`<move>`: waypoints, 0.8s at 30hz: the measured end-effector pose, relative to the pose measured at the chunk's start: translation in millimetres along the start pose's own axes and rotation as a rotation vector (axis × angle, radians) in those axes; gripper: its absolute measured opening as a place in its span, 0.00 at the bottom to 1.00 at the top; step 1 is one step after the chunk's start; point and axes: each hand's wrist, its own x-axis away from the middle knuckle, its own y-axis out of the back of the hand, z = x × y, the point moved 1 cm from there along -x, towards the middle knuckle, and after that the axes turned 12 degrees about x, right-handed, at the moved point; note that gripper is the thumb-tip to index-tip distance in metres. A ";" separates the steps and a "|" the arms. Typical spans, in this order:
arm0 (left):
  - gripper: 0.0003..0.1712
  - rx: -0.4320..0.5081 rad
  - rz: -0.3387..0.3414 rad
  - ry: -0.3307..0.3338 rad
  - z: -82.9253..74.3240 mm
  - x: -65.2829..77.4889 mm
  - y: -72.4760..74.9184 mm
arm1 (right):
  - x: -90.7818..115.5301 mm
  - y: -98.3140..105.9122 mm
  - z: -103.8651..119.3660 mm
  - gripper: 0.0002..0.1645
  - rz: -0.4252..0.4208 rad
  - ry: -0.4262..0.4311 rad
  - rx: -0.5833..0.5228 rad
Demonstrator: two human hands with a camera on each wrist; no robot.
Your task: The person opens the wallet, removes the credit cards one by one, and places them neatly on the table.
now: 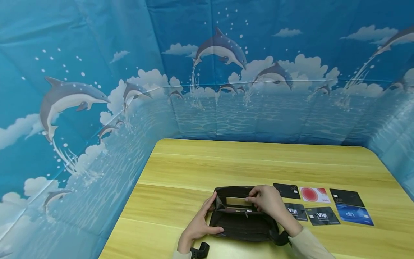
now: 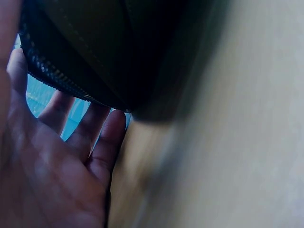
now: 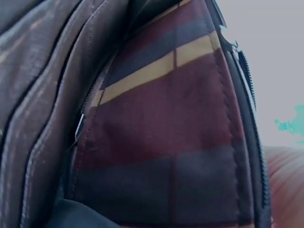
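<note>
A black zip-around wallet [image 1: 242, 226] lies spread on the table, its inside facing up. My left hand [image 1: 201, 223] holds its left end, thumb on the near half and fingers behind the far edge. In the left wrist view those fingers [image 2: 110, 137] lie along the toothed zip edge. Inside the wallet a gold card [image 1: 235, 201] shows in the far half. Thumb and fingertips of my right hand [image 1: 270, 202] pinch its right end. The right wrist view shows card slots [image 3: 42, 109] and a striped maroon lining [image 3: 156, 118]; the right fingers are hidden there.
Right of the wallet lie a black VIP card [image 1: 286, 191], a red-and-white card [image 1: 314, 194], another black card [image 1: 347, 198], a blue card [image 1: 354, 214] and two dark Vip cards [image 1: 322, 216]. A dolphin-printed curtain [image 1: 226, 115] hangs behind the yellow wooden table [image 1: 210, 162].
</note>
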 end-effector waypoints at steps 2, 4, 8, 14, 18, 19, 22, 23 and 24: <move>0.61 -0.006 -0.001 -0.013 8.9 -0.2 1.2 | -0.5 -1.1 0.4 0.07 -0.020 -0.003 0.022; 0.62 -0.013 -0.003 -0.012 16.6 -0.3 2.5 | -1.3 -2.2 0.8 0.08 -0.038 -0.006 0.039; 0.62 -0.014 -0.006 -0.002 21.0 -0.6 4.4 | -2.3 -4.6 1.8 0.11 -0.063 -0.013 0.072; 0.62 -0.016 -0.007 -0.019 21.2 -0.7 5.6 | -2.5 -6.0 2.8 0.13 -0.090 0.006 0.130; 0.62 -0.009 -0.003 -0.021 21.5 -1.1 5.4 | -3.3 -7.2 1.9 0.14 -0.114 0.019 0.182; 0.62 -0.007 -0.001 -0.021 21.5 -1.1 5.2 | -3.4 -7.7 1.5 0.14 -0.119 0.019 0.197; 0.62 -0.004 0.000 -0.016 21.5 -1.1 4.6 | -3.1 -8.8 0.7 0.15 -0.128 0.022 0.228; 0.62 -0.004 -0.001 -0.015 21.2 -0.9 4.3 | -2.8 -9.0 0.4 0.15 -0.131 0.023 0.237; 0.62 -0.007 0.001 -0.021 21.1 -1.0 4.2 | -2.6 -9.1 0.4 0.15 -0.133 0.023 0.243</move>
